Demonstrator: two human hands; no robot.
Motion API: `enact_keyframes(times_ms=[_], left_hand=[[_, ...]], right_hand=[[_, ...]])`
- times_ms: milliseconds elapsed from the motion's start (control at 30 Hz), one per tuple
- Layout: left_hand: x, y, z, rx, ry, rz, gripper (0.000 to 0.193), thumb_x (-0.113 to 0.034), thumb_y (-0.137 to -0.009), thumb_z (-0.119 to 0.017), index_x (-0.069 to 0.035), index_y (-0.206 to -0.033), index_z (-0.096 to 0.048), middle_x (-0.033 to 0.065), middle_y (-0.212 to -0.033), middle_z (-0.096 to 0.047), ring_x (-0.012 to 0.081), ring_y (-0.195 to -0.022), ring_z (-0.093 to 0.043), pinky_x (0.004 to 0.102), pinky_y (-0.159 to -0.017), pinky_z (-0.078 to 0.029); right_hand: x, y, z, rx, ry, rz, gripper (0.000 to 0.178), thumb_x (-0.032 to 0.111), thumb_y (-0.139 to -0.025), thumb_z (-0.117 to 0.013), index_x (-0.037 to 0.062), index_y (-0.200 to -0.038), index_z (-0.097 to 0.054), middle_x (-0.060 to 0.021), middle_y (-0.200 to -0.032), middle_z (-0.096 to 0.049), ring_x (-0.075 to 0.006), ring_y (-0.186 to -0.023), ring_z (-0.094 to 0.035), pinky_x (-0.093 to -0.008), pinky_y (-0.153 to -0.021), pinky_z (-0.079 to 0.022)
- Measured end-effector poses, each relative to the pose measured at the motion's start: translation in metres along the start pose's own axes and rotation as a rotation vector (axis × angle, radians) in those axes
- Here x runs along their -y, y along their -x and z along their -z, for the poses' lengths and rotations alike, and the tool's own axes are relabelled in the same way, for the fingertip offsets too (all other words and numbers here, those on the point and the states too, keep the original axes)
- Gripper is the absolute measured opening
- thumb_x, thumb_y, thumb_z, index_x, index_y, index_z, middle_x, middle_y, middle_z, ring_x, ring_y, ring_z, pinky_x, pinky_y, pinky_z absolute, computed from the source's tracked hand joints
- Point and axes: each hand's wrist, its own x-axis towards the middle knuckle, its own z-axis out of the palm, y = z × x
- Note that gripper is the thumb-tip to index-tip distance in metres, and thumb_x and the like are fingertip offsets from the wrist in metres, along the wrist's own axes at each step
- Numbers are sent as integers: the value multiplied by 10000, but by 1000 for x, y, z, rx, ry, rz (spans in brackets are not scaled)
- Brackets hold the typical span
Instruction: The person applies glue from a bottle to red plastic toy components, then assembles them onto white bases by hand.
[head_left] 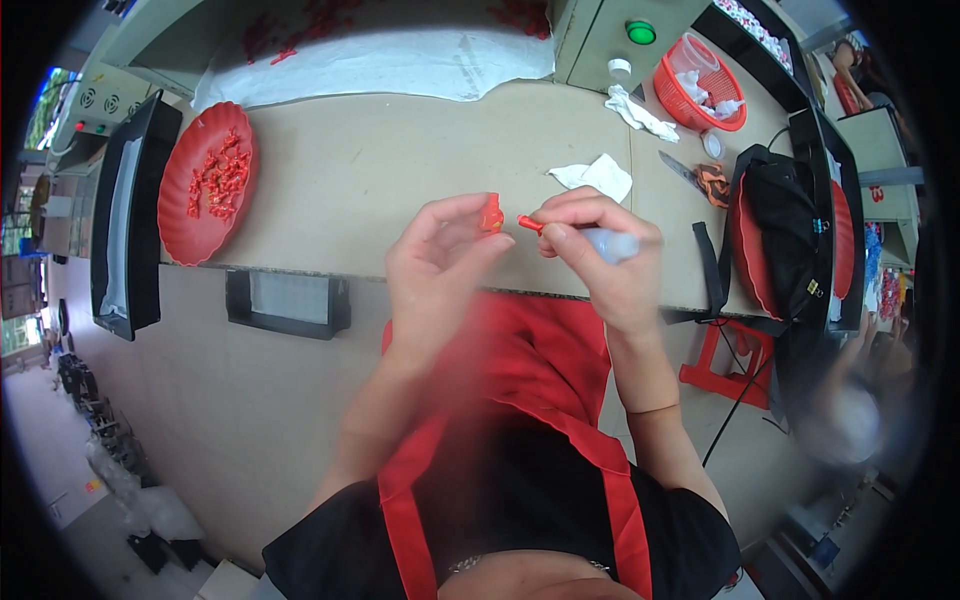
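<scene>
My left hand point(432, 255) pinches a small red moulded piece point(492, 215) upright between thumb and fingertips, above the near part of the worktable point(380, 170). Just to its right, my right hand point(610, 270) grips a pale translucent squeeze bottle point(613, 244) lying across the palm. A short red stick-like tip or part point(529, 223) sticks out from the right thumb and fingers toward the red piece, with a narrow gap between. Whether that red bit belongs to the bottle I cannot tell. A crumpled white cloth point(598, 178) lies behind the right hand.
A red scalloped plate point(170, 190) of small red pieces stands left, beside a black tray point(125, 290). At right are a red basket point(690, 105), a knife point(682, 170) and a black bag point(785, 225). A white-lined cabinet point(400, 65) borders the back.
</scene>
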Motion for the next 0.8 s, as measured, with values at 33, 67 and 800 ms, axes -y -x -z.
enact_keyframes(times_ms=[33,67,800], left_hand=[[-1,1,-3,-4,-36,-28,312,62,-787,-637,27,-1087,-559,74,-995,-611,126,-915,-596,255,-787,-499],[-1,2,-6,-9,-70,-56,314,73,-782,-636,25,-1083,-561,74,-1001,-602,132,-922,-596,258,-789,-504],[9,0,-7,-45,-371,-517,342,136,-716,-657,3,-1022,-583,108,-1006,-534,205,-878,-640,287,-760,-570]], right_hand=[[1,3,0,-4,203,224,110,-27,-766,-636,-11,-874,-653,-88,-809,-633,-162,-679,-601,-267,-629,-474],[3,5,0,-8,198,221,110,-27,-766,-636,-11,-874,-653,-88,-809,-633,-162,-679,-601,-267,-629,-474],[9,9,-14,-58,628,556,175,-93,-691,-674,-11,-842,-638,-119,-807,-625,-218,-687,-630,-271,-597,-500]])
